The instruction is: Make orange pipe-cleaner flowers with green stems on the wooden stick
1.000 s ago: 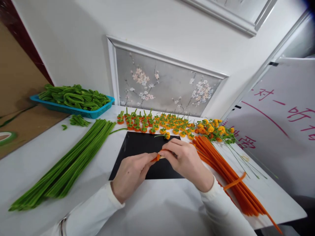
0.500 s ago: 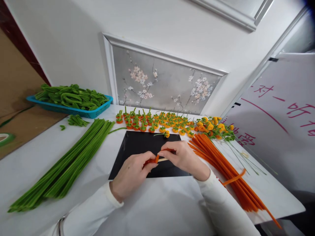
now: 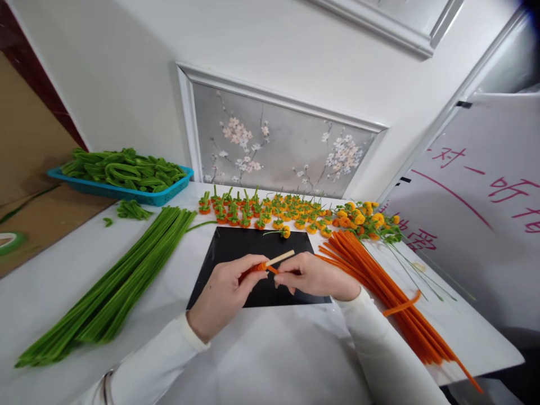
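Between thumb and fingers, my left hand [image 3: 228,287] grips a pale wooden stick [image 3: 282,257] with an orange pipe cleaner [image 3: 262,266] coiled round it. The stick's bare end points up and to the right. My right hand [image 3: 310,274] pinches the free end of the same pipe cleaner, just right of the coil. Both hands are over a black mat [image 3: 242,241]. On the mat's far edge lies a small yellow flower [image 3: 286,231] with a thin green stem. How much of the coil my left fingers hide I cannot tell.
Green pipe cleaners [image 3: 122,281] lie bundled at left, orange ones [image 3: 379,287] at right. Behind the mat stand rows of small orange and yellow flower heads [image 3: 261,211]. Finished-looking yellow flowers [image 3: 363,218] are heaped far right. A blue basket [image 3: 169,195] holds green bent pieces.
My right hand has dropped slightly and turned, drawing the pipe cleaner's end to the lower right. The stick's bare end now shows more and tilts upward.
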{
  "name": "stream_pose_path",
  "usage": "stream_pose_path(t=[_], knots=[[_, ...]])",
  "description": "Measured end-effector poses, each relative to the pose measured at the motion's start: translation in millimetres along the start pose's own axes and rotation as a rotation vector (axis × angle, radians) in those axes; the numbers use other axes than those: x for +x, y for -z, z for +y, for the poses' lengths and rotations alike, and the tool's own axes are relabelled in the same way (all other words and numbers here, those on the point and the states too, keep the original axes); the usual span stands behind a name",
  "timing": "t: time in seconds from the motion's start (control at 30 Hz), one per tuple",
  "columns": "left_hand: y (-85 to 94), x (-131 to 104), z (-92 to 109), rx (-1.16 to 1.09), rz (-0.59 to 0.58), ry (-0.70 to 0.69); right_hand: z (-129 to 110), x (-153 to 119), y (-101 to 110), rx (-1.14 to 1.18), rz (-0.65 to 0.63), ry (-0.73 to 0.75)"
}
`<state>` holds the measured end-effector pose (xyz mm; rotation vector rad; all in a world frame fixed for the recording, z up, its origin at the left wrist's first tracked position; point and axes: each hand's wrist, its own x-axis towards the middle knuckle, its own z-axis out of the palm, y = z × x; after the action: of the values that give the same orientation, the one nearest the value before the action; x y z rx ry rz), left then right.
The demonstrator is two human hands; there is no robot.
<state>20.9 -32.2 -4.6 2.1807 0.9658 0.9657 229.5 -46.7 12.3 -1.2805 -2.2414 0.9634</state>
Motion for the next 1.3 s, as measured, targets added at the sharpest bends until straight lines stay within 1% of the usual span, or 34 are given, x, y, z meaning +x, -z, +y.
stream_pose_path(t=[0.1, 0.2, 0.33, 0.43, 0.53, 0.67, 0.8, 0.9, 1.0, 1.17, 1.3], knots=[[1.3, 3, -6, -0.018, 0.070, 0.055, -7, -6, -1, -0.112, 0.018, 0.016], [2.6, 5, -11, -0.008, 0.095, 0.083, -17, -13, -2, -0.272, 0.114, 0.101], [3.4, 6, -13, 0.039, 0.080, 0.070, -28, -17, -7, -0.490, 0.247, 0.186], [3.1, 5, -11, 0.104, 0.058, 0.049, -32, -16, -12, -0.640, 0.288, 0.213], [2.2, 2, -7, 0.227, 0.022, -0.012, -33, -14, -15, -0.718, 0.330, 0.244], [-0.4, -1, -2, 0.361, -0.066, -0.106, -28, -10, -15, -0.705, 0.404, 0.247], [-3.5, -4, 1, 0.436, -0.145, -0.131, -19, -4, -12, -0.543, 0.467, 0.230], [-4.7, -4, 2, 0.395, -0.189, -0.124, -12, 0, -8, -0.401, 0.497, 0.206], [-5.1, -5, 3, 0.361, -0.210, -0.130, -6, 2, -3, -0.315, 0.474, 0.152], [-5.8, -7, 5, 0.341, -0.213, -0.151, 3, 1, 2, -0.264, 0.301, 0.027], [-5.7, -6, 5, 0.316, -0.204, -0.129, 9, 0, 2, -0.200, 0.177, 0.018]])
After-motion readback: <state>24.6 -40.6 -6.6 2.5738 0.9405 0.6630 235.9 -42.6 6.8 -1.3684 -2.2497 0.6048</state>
